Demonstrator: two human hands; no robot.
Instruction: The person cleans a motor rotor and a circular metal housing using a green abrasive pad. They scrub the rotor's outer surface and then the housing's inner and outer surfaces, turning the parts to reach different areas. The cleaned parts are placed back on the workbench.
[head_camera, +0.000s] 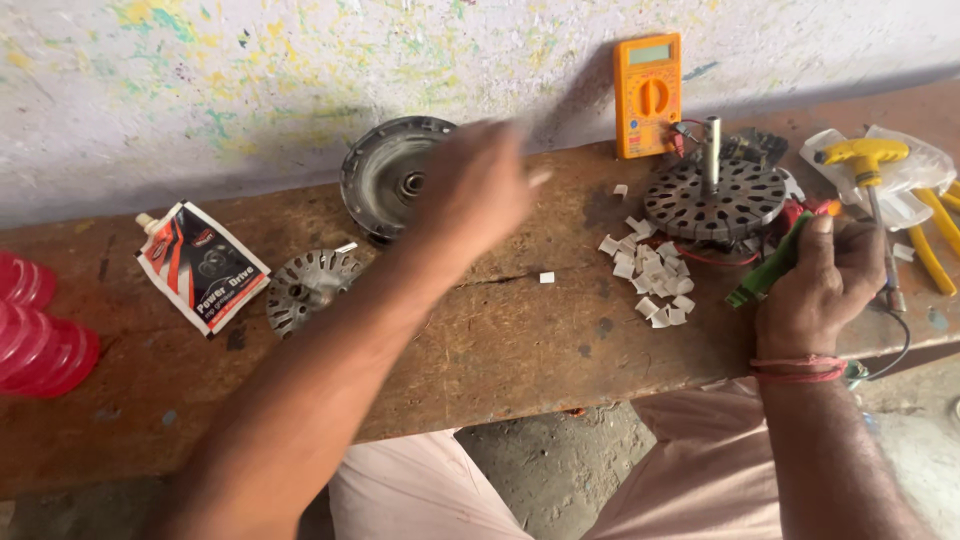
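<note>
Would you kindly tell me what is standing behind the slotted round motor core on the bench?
Behind the motor core an orange multimeter leans against the wall, its red lead running down beside a dark part. The core and its shaft cover where that lead ends.

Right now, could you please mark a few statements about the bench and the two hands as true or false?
1. The right hand holds a green tool. True.
2. The left hand grips the meter. False: it reaches toward the round metal cover by the wall; the meter leans there untouched.
3. White slips lie beside the slotted core. True.
4. The pouch lies right of the core. False: it lies far to the left, near the red cups.
5. A yellow T-handle tool lies at the bench's right end. True.
</note>
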